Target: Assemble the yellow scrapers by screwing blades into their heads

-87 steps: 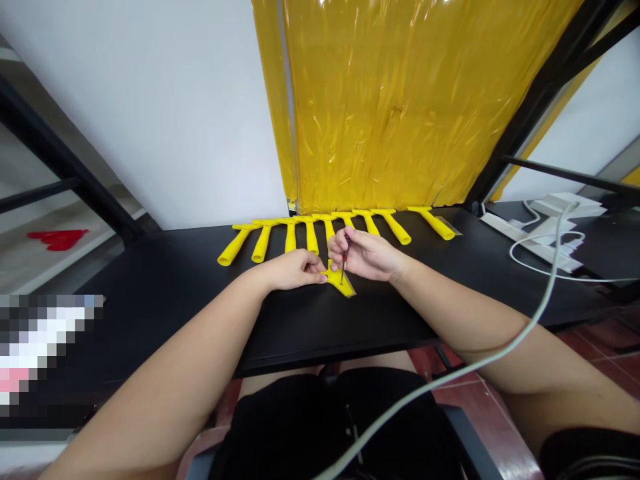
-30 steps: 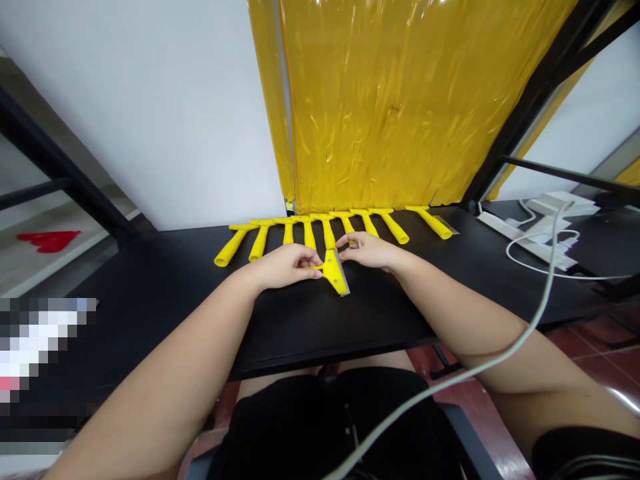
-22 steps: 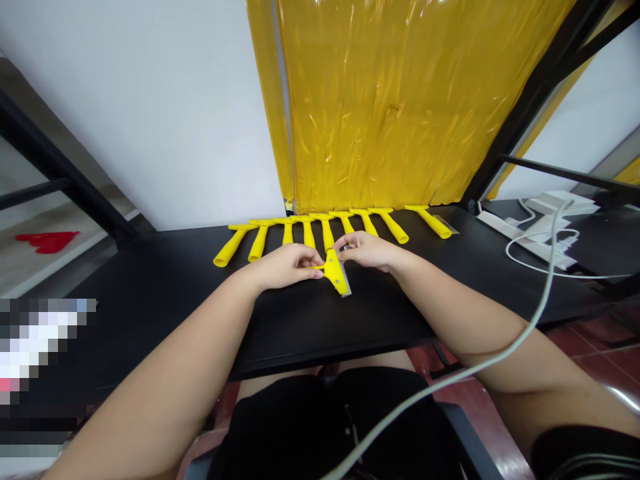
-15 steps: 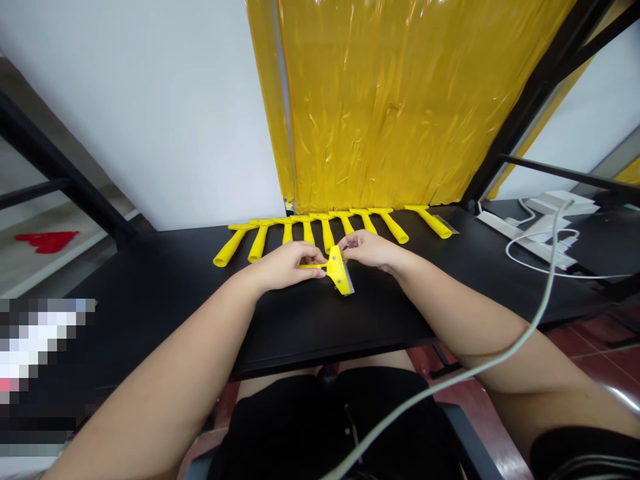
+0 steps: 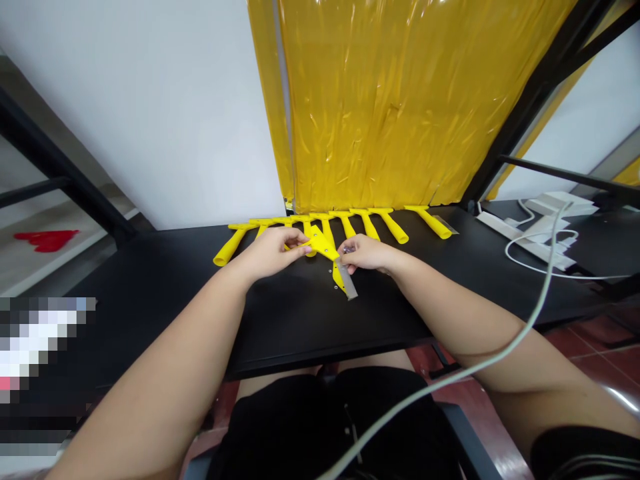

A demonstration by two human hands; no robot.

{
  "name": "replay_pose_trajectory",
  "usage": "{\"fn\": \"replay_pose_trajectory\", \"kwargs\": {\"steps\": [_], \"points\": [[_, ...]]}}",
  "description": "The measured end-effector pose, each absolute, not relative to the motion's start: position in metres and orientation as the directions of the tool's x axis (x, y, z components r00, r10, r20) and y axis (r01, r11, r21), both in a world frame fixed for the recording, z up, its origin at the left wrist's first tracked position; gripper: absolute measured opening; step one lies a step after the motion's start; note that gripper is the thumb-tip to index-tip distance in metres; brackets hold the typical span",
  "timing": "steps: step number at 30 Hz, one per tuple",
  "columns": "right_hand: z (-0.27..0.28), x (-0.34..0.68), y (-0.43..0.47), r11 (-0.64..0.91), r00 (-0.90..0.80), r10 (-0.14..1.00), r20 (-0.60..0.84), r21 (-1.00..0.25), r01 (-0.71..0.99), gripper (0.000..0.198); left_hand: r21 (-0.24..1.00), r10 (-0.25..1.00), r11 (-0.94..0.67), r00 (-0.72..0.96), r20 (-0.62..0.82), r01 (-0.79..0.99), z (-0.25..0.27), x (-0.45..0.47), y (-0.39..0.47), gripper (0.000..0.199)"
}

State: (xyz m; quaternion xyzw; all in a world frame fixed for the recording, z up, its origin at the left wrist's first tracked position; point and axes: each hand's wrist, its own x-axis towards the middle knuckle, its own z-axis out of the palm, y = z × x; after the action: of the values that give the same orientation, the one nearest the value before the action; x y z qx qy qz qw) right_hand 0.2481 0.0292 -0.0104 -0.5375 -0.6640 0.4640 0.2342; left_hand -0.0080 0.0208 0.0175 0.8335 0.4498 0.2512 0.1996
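My left hand [image 5: 280, 250] pinches a yellow scraper [image 5: 320, 243], its wide head tilted toward the right. Just below that head, a metal blade [image 5: 349, 283] lies over a separate yellow cover piece [image 5: 339, 277] on the black table. My right hand [image 5: 365, 255] is closed, with its fingertips at the upper end of the blade. Two small screws, one of them a screw [image 5: 335, 287] near the cover piece, rest on the tabletop. Beyond my hands stands a row of several yellow scraper handles [image 5: 393, 225], partly hidden by my left hand.
Another yellow scraper [image 5: 434, 221] with a blade lies at the row's right end. A white power strip [image 5: 525, 240] and cables are farther right on the black table [image 5: 295, 327]. A pale cable [image 5: 450, 383] hangs across my right forearm. Yellow film [image 5: 395, 107] covers the panel behind.
The scraper has come apart: its yellow body has moved up and left in my left hand, off the blade and cover piece. Small screws now show on the table.
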Motion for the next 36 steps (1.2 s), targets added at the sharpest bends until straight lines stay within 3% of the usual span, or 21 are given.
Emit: {"fn": "replay_pose_trajectory", "kwargs": {"steps": [10, 15, 19, 24, 30, 36], "points": [[-0.015, 0.236, 0.028, 0.014, -0.323, 0.926, -0.196, -0.837, 0.547, 0.009, 0.569, 0.857, -0.498, 0.47, 0.21, 0.654, 0.016, -0.008, 0.022, 0.038], [-0.015, 0.236, 0.027, 0.084, -0.322, 0.928, -0.188, -0.736, 0.672, 0.011, 0.572, 0.854, -0.503, 0.474, 0.214, 0.648, 0.014, -0.01, 0.024, 0.039], [-0.01, 0.24, 0.019, 0.263, -0.364, 0.93, -0.037, -0.623, 0.736, 0.018, 0.568, 0.85, -0.508, 0.483, 0.209, 0.648, 0.015, -0.011, 0.025, 0.038], [-0.003, 0.241, -0.004, 0.6, -0.607, 0.78, 0.152, -0.454, 0.658, 0.019, 0.574, 0.846, -0.515, 0.486, 0.22, 0.637, 0.016, -0.015, 0.025, 0.039], [-0.005, 0.234, -0.023, 0.66, -0.638, 0.747, 0.189, -0.327, 0.676, 0.038, 0.62, 0.839, -0.51, 0.505, 0.204, 0.596, 0.018, -0.026, 0.028, 0.043], [-0.013, 0.225, -0.043, 0.693, -0.653, 0.721, 0.231, -0.252, 0.676, 0.03, 0.637, 0.851, -0.493, 0.481, 0.212, 0.592, 0.017, -0.032, 0.032, 0.043]]}}
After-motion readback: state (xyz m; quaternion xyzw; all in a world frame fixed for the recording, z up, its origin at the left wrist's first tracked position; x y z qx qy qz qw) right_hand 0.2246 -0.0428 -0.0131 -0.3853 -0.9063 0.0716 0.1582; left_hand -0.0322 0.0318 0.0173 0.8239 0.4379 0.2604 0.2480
